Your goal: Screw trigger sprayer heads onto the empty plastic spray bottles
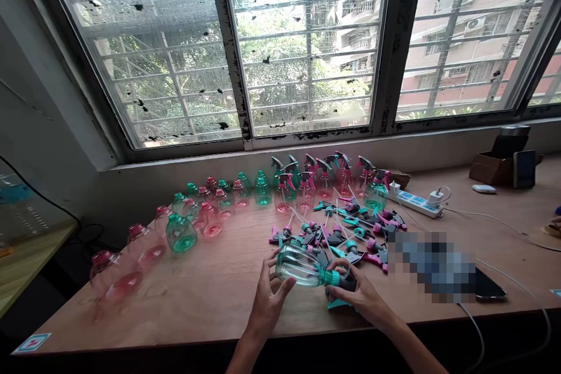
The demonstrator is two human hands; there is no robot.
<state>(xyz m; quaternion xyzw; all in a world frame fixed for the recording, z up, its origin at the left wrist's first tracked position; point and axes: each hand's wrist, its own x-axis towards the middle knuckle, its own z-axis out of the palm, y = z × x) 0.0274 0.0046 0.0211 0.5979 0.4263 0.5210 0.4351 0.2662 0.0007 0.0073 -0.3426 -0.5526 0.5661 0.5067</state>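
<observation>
My left hand (268, 292) grips the body of a clear teal spray bottle (300, 265) that lies on its side just above the wooden table (201, 298). My right hand (357, 292) is closed round the bottle's neck and the dark grey and teal trigger sprayer head (339, 283) fitted there. Both hands are near the table's front edge. Just behind them lies a pile of loose pink and teal trigger heads (346, 234) with thin dip tubes.
Several open pink and teal bottles (184, 228) stand to the left; bottles with sprayers (315, 181) line the wall under the window. A white power strip (416, 203) with cables, a phone (488, 286), a cardboard box (493, 166) and a white mouse (483, 189) lie to the right.
</observation>
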